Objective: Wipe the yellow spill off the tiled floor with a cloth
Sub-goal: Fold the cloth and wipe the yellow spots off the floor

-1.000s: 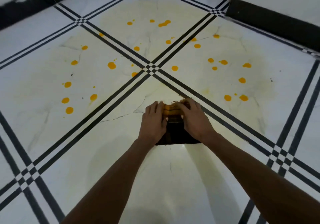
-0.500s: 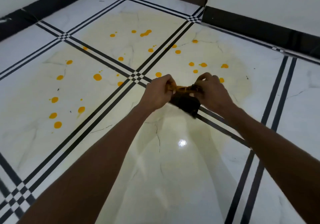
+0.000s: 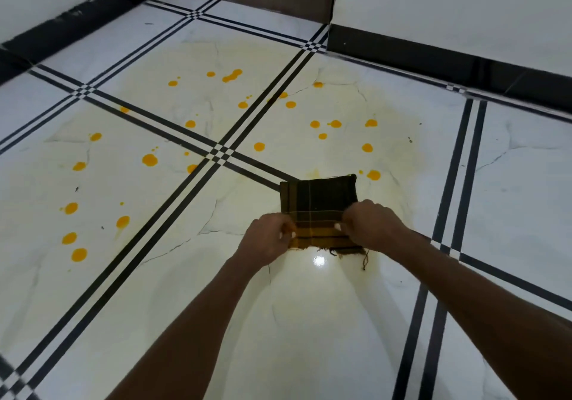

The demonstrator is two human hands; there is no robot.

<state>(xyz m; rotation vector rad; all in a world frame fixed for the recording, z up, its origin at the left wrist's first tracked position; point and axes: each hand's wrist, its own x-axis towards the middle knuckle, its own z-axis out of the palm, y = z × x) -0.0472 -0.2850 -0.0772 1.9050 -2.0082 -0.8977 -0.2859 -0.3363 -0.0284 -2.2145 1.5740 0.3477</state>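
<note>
Cloth is no longer bunched up between the hands as it was half a second back; it is now spread flat on the tiled floor, a dark plaid square with a yellow-stained near edge. Left hand and right hand each pinch a near corner, fingers closed on the fabric. Yellow spill drops lie scattered beyond and to the left, nearest one just beside the cloth's far right corner.
</note>
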